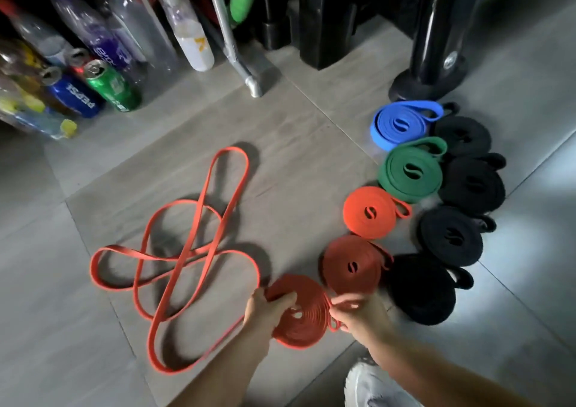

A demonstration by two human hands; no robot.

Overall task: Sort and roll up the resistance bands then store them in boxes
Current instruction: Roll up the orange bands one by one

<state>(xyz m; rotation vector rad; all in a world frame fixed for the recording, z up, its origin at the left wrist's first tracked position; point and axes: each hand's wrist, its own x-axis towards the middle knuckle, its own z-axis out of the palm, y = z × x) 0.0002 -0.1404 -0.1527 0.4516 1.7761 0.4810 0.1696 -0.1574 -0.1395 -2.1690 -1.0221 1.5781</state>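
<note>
Shoe (367,385): pale, mesh-like, at the floor's (296,126) near edge.
Left hand (268,310): fingers curled over red coil (299,325), a flat rubber spiral, gripping its left rim.
Right hand (358,313): blurred, pinching the coil's right rim.
Loose band (174,250): flat red strap in crossing loops, mid-floor.
Rolled bands (410,169): red, green, blue, black discs, floor's right side.

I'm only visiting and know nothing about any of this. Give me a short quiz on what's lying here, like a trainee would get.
1. True or false: loose red bands lie unrolled on the floor.
2. How many black rolls are on the floor?
3. What do the left hand and right hand hold? A. green roll B. red roll C. can

Key: 1 true; 2 four; 3 B.
</note>
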